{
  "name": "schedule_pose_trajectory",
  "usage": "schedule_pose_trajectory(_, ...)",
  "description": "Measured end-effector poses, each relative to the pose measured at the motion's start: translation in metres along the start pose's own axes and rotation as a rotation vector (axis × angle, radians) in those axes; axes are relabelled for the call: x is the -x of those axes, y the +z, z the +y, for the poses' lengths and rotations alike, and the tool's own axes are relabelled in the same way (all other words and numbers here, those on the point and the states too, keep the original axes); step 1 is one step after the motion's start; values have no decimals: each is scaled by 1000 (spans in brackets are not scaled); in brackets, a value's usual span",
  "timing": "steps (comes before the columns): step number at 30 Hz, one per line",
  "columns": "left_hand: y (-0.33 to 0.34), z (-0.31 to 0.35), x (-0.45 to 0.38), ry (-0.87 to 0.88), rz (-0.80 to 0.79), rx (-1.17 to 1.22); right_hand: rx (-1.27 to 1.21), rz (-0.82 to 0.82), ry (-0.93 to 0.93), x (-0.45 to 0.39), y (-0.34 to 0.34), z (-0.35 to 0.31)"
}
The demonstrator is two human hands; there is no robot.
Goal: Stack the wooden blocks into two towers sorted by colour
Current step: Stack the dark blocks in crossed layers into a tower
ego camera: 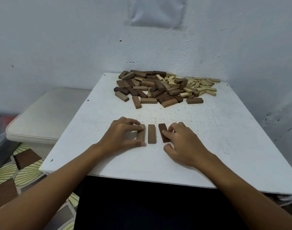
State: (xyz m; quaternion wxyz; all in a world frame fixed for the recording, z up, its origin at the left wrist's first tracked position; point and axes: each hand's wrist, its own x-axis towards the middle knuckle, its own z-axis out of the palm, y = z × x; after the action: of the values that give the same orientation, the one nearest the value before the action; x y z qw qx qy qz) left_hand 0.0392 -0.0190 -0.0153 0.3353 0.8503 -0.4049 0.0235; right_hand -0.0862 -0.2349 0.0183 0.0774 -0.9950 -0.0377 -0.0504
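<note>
Squaring a base row mid-frame, my left hand pinches one brown block, my right hand fingers the darkest block.

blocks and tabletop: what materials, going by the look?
Blocks: wood, matte and seemingly unvarnished; faint grain shows, tones run from pale cream to dark brown. The three laid out between the left hand and right hand are brown.
Tabletop: probably a white-painted board; flat matte coat with specks and chips, thin edge. Core material cannot be told.
</note>
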Motion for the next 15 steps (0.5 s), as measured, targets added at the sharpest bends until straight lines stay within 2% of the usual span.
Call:
schedule_pose_trajectory(5, -10, 6, -4, -29, -81, -19, -367, -6, 57, -2, -6, 7)
schedule_pose_trajectory(7, -17, 6, -7, -49, -127, 2, -490, -71, 69, -9, -8, 20)
schedule_pose_trajectory(10, -19, 5, -10, -30, -185, 30, -560, -177, 90, -16, -7, 33)
schedule_pose_trajectory(15, -9, 11, -17, -65, -174, 98, -619, -91, 117, -23, 7, 34)
